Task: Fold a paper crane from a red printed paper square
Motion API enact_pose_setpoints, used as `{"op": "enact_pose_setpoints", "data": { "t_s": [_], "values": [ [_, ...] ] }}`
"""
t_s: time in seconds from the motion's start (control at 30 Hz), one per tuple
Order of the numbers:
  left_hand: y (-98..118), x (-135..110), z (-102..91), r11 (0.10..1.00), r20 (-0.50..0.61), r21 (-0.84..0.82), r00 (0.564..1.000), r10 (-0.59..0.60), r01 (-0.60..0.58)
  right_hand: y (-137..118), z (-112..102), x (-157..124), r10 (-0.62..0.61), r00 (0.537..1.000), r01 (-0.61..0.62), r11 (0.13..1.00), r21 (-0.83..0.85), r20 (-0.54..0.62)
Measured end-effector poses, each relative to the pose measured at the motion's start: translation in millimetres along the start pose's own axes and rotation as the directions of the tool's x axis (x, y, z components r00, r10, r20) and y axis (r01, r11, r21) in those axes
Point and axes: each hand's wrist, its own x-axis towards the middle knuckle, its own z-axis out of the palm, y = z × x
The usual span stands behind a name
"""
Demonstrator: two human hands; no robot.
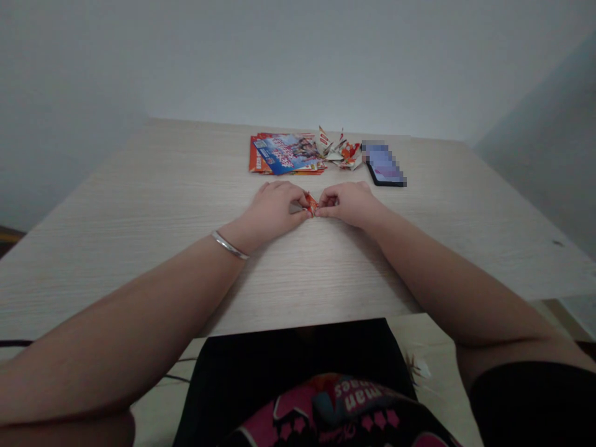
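Note:
Between my hands is a small folded piece of red-orange printed paper, held low over the table. My left hand, with a silver bangle at its wrist, pinches the paper's left side between thumb and fingers. From the other side, my right hand grips the paper's right edge with thumb and fingertips. My fingers cover part of the paper, so its full shape cannot be made out. Beyond it lies a heap of folded paper pieces with pointed tips, printed in white, red and orange.
A stack of printed leaflets, blue on top and red below, lies behind my left hand. A dark-edged phone rests right of the folded heap. The pale wooden table meets a wall at its far edge.

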Motion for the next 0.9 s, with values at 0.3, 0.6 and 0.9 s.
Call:
{"op": "enact_pose_setpoints", "data": {
  "t_s": [0.3,0.6,0.9],
  "values": [
    [1.8,-0.4,-1.4,0.999,0.014,-0.015,0.999,0.052,-0.051,3.9,3.7,-2.7,-0.005,1.000,0.003,0.994,0.111,0.018],
    [24.6,-14.5,-16.3,0.996,0.109,0.058,0.991,-0.074,0.068,-6.3,4.6,-13.7,-0.099,0.995,0.101,0.993,0.062,-0.032],
    [18.8,-15.0,-9.2,0.980,0.067,0.127,0.985,-0.160,0.151,-7.7,6.2,-13.0,-0.135,0.991,0.128,0.971,0.202,0.020]
  ]
}}
